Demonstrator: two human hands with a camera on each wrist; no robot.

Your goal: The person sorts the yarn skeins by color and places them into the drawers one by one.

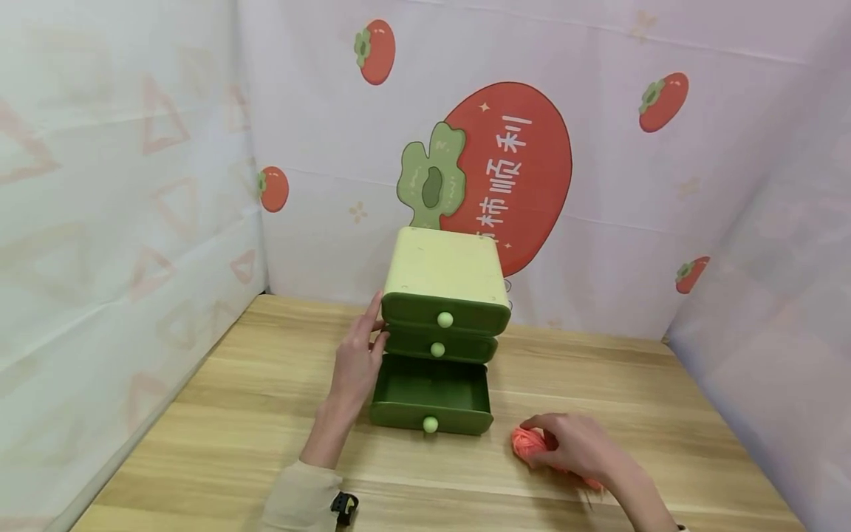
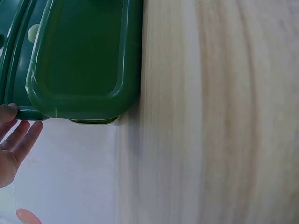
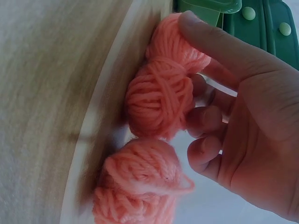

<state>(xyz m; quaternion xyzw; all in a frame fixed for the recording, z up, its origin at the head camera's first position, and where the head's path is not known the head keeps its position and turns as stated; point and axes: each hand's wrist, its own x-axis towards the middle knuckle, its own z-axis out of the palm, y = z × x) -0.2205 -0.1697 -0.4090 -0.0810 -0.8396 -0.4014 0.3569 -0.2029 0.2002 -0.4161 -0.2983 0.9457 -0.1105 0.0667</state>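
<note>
A small drawer cabinet [image 1: 447,267] with a cream top and green drawers stands on the table. Its bottom drawer [image 1: 431,418] is pulled out and shows a bare inside. My left hand [image 1: 357,360] rests against the cabinet's left side, fingers fairly straight; in the left wrist view, the thumb [image 2: 8,112] lies at the front edge of a drawer. To the right of the drawer, my right hand [image 1: 578,445] grips a coral-pink ball of yarn [image 3: 161,95] between thumb and curled fingers. A second coral ball of yarn [image 3: 140,182] lies beside it, mostly hidden by the hand in the head view.
The wood-grain table [image 1: 219,436] stretches to both sides of the cabinet. Behind it hangs a pale cloth backdrop [image 1: 319,244] with printed persimmons, and cloth walls stand at left and right. A black watch [image 1: 344,507] shows by the left sleeve.
</note>
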